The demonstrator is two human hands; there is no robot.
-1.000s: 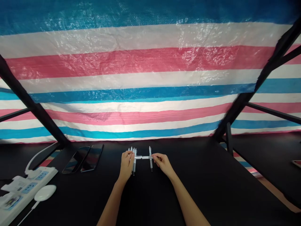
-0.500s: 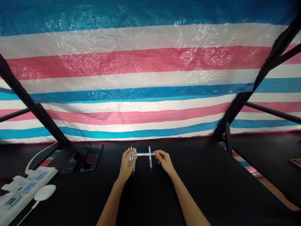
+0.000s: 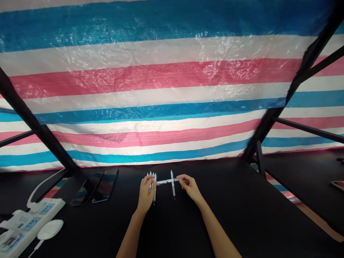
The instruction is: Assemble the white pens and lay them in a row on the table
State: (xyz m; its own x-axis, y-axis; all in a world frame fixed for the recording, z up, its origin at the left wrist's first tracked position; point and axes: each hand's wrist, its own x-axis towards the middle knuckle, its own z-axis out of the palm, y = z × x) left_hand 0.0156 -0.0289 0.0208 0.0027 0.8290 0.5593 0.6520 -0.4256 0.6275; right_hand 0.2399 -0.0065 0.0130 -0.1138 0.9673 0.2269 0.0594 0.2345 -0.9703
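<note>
We saw, well left of the left hand, a white power strip (image 3: 27, 223) and a round white charger (image 3: 50, 229), then two smartphones (image 3: 95, 186) on the black desk (image 3: 228, 215). The left hand (image 3: 146, 193) curled shut around a bunch of pens (image 3: 154, 190); the right hand (image 3: 190, 187) pinched the end of a crosswise pen (image 3: 166, 182) laid across an upright pen (image 3: 173, 190). A striped tarpaulin (image 3: 161, 75) hung beyond both hands.

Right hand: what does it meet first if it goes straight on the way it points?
The right hand already pinches the end of a crosswise pen. Past that, probably the white pen lying across its line, though depth is unclear.
</note>
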